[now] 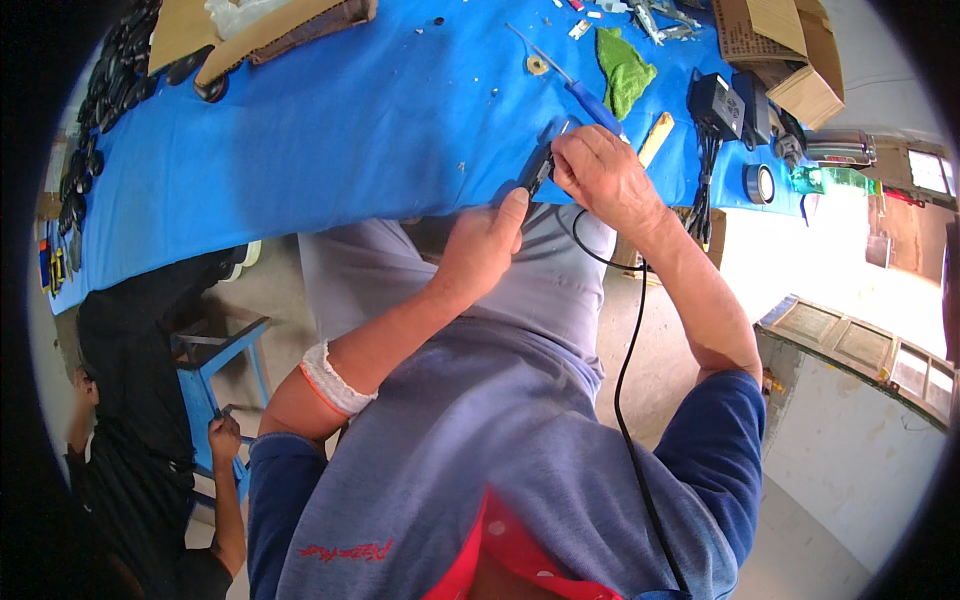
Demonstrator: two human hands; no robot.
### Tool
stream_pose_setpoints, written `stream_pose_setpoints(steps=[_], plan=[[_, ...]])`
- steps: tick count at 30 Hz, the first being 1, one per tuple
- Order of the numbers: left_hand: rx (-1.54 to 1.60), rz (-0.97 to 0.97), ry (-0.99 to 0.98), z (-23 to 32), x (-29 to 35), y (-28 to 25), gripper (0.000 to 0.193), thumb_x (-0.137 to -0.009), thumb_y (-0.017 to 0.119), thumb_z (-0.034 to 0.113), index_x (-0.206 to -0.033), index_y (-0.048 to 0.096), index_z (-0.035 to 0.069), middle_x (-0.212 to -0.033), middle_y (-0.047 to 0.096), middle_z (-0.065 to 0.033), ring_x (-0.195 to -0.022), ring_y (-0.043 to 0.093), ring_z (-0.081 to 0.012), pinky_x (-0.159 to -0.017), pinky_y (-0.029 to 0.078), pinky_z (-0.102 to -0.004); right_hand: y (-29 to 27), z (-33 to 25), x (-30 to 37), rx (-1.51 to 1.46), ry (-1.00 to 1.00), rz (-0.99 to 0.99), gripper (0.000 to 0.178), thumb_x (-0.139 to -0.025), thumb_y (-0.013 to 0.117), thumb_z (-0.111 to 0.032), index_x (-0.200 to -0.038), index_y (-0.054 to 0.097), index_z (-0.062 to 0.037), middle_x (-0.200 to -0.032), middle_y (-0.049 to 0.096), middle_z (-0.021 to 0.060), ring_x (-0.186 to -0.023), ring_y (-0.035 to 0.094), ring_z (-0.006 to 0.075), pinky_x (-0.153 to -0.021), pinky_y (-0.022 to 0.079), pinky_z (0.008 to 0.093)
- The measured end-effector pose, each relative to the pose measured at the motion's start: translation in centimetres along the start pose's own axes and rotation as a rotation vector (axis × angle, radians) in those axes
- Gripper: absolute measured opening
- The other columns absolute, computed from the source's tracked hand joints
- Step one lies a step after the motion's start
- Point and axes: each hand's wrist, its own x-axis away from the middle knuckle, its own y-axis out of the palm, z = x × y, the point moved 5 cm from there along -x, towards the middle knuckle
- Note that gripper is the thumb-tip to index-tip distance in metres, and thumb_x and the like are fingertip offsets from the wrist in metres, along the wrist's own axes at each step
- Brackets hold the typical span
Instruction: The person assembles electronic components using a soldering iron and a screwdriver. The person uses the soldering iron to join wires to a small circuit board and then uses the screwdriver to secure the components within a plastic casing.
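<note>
My left hand (485,245) is closed on a small, narrow black device (541,172), its thumb laid along the near end. The device is held at the front edge of the blue-covered table, above my lap. Against its far end my right hand (603,178) is closed, fingers bent and pinched together. A thin shiny tip shows just beyond those fingers, but what they grip is mostly hidden. Just past my right hand lies a screwdriver (588,102) with a blue handle and a long shaft. A black cable (622,400) loops below my right wrist and runs down over my shirt.
A green cloth (622,72), a yellowish stick (656,138), a black power adapter (716,105) and a tape roll (759,184) lie to the right. Cardboard boxes (785,55) stand at the far side. Many black items (88,150) line the left edge. Another person (140,400) is at left, beside a blue stool (205,385).
</note>
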Motion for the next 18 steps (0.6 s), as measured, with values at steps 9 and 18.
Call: stream_pose_setpoints(steps=[9, 18], plan=[[0.027, 0.052, -0.027, -0.4, -0.4, 0.5, 0.057, -0.091, 0.049, 0.053, -0.054, 0.041, 0.01, -0.048, 0.037, 0.002, -0.04, 0.034, -0.008, -0.037, 0.027, -0.0235, 0.6, 0.5, 1.8, -0.351, 0.68, 0.095, 0.009, -0.081, 0.061, -0.007, -0.083, 0.062, 0.0019, -0.069, 0.06, 0.0117, -0.06, 0.059, 0.0214, -0.055, 0.046, 0.0309], [-0.151, 0.048, 0.127, 0.0, -0.5, 0.7, 0.057, -0.094, 0.044, 0.048, -0.053, 0.041, 0.009, -0.05, 0.039, 0.0011, -0.043, 0.036, -0.0075, -0.04, 0.03, -0.025, 1.2, 1.1, 3.0, -0.595, 1.013, 0.102, 0.016, -0.085, 0.06, -0.011, -0.081, 0.064, 0.0042, -0.061, 0.057, 0.002, -0.057, 0.049, 0.0057, -0.052, 0.041, 0.0241]])
